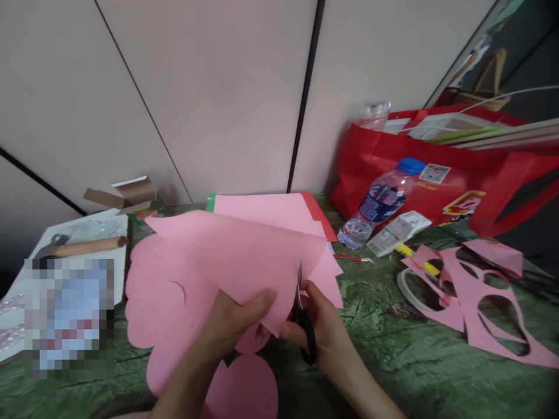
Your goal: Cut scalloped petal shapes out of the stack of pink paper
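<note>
A large pink paper sheet [248, 250] is held up off the table, its lower edge pinched by my left hand [233, 323], thumb on top. My right hand [321, 326] grips black-handled scissors [307, 331], with fingers in the loops. The scissor blades point away from me and lie at the sheet's right part, where the paper is cut from its near edge. Under and left of the sheet lie several pink paper pieces with rounded outlines [152, 291]. A pink circle [248, 387] lies nearest to me.
More paper sheets [266, 203] lie behind. To the right are a water bottle [375, 203], a small carton [397, 233], a red bag [393, 157], a tape roll [408, 291] and pink scraps with holes [489, 308]. A hammer [87, 246] rests on a white board at left.
</note>
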The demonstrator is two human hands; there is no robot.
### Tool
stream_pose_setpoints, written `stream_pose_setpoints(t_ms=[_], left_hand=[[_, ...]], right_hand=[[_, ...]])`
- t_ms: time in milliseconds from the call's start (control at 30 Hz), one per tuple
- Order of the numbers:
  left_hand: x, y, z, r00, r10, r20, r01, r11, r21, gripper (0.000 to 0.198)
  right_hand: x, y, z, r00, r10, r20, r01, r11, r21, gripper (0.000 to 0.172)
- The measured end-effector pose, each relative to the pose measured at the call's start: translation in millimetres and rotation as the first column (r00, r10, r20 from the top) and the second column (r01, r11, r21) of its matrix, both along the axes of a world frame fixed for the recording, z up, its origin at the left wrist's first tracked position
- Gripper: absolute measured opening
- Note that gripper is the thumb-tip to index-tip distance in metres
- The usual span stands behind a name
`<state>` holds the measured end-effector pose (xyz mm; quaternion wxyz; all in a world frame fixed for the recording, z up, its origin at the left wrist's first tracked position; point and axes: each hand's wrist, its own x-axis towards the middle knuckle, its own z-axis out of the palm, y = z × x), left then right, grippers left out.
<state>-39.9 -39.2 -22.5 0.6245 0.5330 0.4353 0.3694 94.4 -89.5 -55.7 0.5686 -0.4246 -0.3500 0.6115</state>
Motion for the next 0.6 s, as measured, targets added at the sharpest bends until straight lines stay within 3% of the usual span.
stream_pose_setpoints(t_ms=[200,600], left_hand=[[1.0,-0.8,0.9,0.996,-0.049,0.073,0.052,0.998,-0.043,0.023],[-0.7,1.1,-2.2,0.998,-0.039,0.052,0.041,0.998,-0.039,0.024]], right_hand=[[1.2,1.0,-0.7,1.0,0.018,-0.001,-0.018,1.0,0.018,0.048],[1.7,1.6,-1.3,1.0,0.008,0.024,-0.008,1.0,0.0,0.048]])
